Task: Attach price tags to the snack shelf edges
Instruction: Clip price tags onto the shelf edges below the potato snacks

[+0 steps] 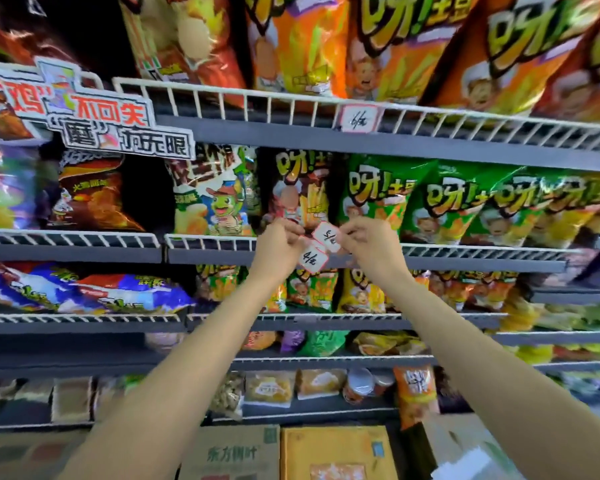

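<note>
Both my hands are raised in front of the second shelf's grey edge and white wire rail. My left hand pinches a small white, red-bordered price tag that hangs below its fingers. A second such tag is pinched by my right hand at its right corner, tilted, just above the first. The two tags overlap or touch where they meet. One more handwritten tag is fixed on the wire rail of the shelf above.
Snack bags fill every shelf: orange ones on top, green ones behind my hands. A cut-out promotional sign hangs at the upper left. Cardboard boxes stand on the floor below.
</note>
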`<state>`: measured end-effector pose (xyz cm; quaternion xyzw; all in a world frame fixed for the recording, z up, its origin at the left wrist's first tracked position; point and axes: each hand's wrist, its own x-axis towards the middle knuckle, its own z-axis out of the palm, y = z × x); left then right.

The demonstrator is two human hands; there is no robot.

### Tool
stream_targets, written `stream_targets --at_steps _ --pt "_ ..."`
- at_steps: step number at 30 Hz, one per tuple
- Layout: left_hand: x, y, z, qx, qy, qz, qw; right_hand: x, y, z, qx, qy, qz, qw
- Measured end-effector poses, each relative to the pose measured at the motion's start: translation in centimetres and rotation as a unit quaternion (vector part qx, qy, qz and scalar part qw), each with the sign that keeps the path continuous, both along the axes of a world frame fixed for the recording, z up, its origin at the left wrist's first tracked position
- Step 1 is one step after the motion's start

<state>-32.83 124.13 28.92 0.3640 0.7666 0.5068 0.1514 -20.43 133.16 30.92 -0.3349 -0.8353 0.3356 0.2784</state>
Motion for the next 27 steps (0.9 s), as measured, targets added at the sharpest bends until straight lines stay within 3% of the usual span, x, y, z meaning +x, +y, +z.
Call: stream_targets --at_steps 7,19,23,27 --pt "3.8 3.4 -2.4 -0.080 -0.099 0.009 0.992 3.9 5.0 -1.9 0.023 -0.014 -0.021 0.999" --pt "6.1 5.3 -2.6 -0.153 -0.123 -0.010 0.980 5.4 8.8 -4.2 0.145 -0.077 0.063 0.984" --pt "5.3 6.1 -3.1 -0.126 -0.182 0.041 0.974 4.1 8.8 -4.4 0.164 -0.106 0.084 0.977" --pt "5.1 6.5 -3.2 -0.106 -0.213 0.020 0.971 2.4 8.6 -4.8 0.156 -0.128 0.110 0.973"
